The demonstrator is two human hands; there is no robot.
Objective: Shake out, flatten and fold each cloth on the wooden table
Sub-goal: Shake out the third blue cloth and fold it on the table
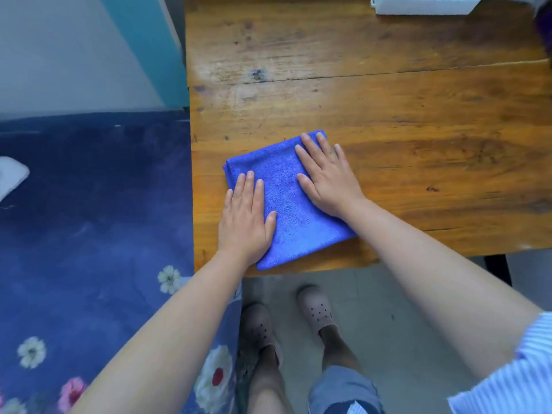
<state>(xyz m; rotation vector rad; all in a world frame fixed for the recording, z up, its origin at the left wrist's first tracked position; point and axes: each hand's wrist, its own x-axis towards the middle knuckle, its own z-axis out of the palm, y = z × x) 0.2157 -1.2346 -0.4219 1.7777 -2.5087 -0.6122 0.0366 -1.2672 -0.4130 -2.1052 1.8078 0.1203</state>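
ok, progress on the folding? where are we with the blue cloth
Done: the blue cloth already lies folded into a compact square near the wooden table front edge. In hand: left hand and right hand both press flat on it, fingers straight, smoothing it. Left: possibly another fold; a purple item at the table's far right edge may be another cloth, can't tell.

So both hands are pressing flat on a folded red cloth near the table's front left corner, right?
Not quite: the cloth is blue, not red. The head view shows the left hand and right hand pressing flat on it, folded, near the wooden table's front left corner.
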